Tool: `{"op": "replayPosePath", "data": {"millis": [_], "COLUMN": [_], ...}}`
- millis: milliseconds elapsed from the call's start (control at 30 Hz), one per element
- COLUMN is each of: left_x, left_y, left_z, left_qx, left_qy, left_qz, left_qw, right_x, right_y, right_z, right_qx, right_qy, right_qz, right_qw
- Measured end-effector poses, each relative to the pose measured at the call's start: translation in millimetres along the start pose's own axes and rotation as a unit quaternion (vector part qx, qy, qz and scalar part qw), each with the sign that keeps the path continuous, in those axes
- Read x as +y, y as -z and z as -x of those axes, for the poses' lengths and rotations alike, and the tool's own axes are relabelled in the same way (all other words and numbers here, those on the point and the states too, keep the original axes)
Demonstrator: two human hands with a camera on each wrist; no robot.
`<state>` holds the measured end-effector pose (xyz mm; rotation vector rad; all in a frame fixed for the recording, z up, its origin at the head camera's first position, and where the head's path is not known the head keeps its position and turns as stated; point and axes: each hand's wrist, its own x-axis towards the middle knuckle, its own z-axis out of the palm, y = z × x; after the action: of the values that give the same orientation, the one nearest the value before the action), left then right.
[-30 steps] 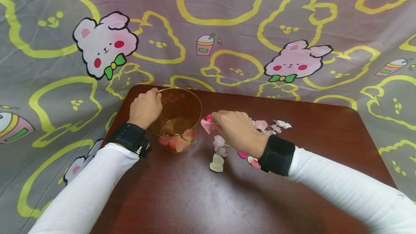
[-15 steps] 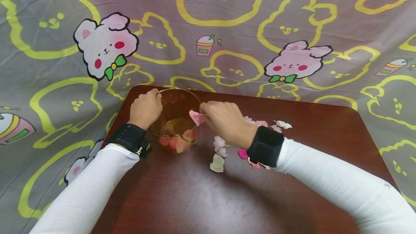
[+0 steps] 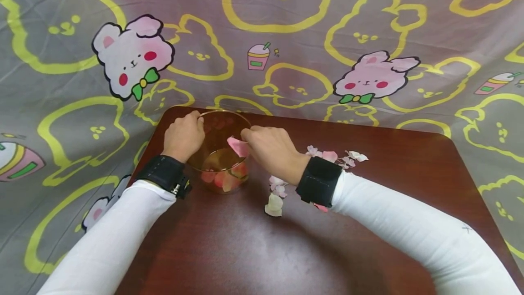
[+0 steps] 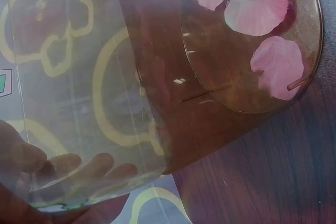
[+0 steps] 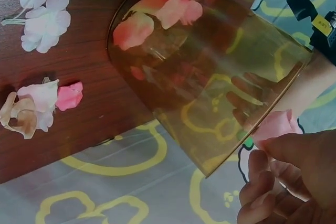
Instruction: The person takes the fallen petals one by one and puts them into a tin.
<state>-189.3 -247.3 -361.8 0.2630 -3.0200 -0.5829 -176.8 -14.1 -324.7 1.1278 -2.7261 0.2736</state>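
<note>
An amber see-through cylindrical vase (image 3: pixel 213 133) with a thin gold rim stands toward the back left of the table. My left hand (image 3: pixel 183 136) grips its rim from the left; in the left wrist view its fingers (image 4: pixel 100 166) show at the vase wall. Several pink and peach petals (image 4: pixel 257 11) lie on the vase bottom. Between thumb and fingers my right hand (image 3: pixel 274 151) pinches a pink petal (image 3: pixel 237 146) at the right side of the vase mouth. The right wrist view shows this petal (image 5: pixel 278 127) overlapping the rim.
Pale blossoms (image 3: pixel 277 186) and a cream petal (image 3: pixel 273 205) lie on the brown table (image 3: pixel 229 249) right of the vase. More blossoms and petals, among them a white petal (image 3: pixel 357 155), lie farther right. A patterned cloth (image 3: pixel 286 12) hangs close behind the table.
My right hand has moved left with the pink petal, from above the loose blossoms to the vase mouth. The left hand and the vase have stayed in place.
</note>
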Motion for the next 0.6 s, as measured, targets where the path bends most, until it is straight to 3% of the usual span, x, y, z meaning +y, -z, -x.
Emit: {"op": "replayPosePath", "data": {"millis": [600], "left_x": [0.4], "left_y": [0.8], "left_z": [0.8], "left_qx": [0.001], "left_qy": [-0.001], "left_qz": [0.002], "left_qw": [1.0000], "right_x": [-2.7], "right_y": [-1.5], "right_z": [-3.8], "right_qx": [-0.042], "right_qy": [0.009], "right_qz": [0.019], "right_qw": [0.999]}}
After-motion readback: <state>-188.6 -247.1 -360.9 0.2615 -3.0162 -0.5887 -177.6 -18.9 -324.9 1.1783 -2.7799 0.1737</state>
